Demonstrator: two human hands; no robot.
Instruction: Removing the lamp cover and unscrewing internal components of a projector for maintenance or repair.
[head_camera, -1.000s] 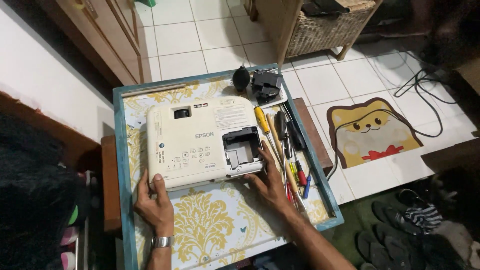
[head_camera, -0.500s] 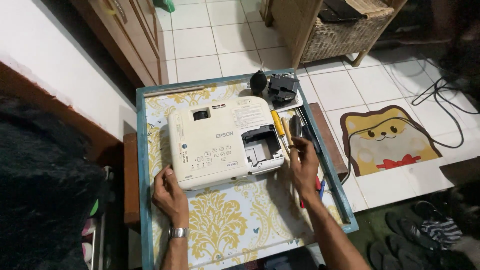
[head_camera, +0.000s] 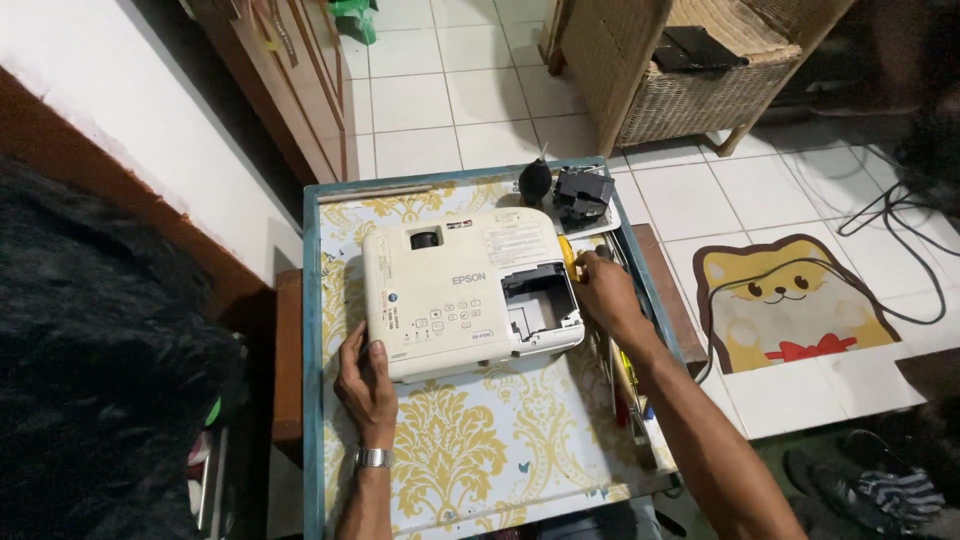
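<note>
Since the earlier frame the right hand (head_camera: 608, 295) has slid up to pinch the yellow-handled screwdriver (head_camera: 567, 252) just beyond the rigid, probably weighty projector (head_camera: 470, 292), whose near-left corner the left hand (head_camera: 368, 385), fingers spread, steadies on the desk (head_camera: 480, 450).

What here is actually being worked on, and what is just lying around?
In use: white projector, steadied by left hand; right hand at the yellow-handled screwdriver among tools.
Lying about: black air blower, black part, cat mat, wicker stand.
</note>
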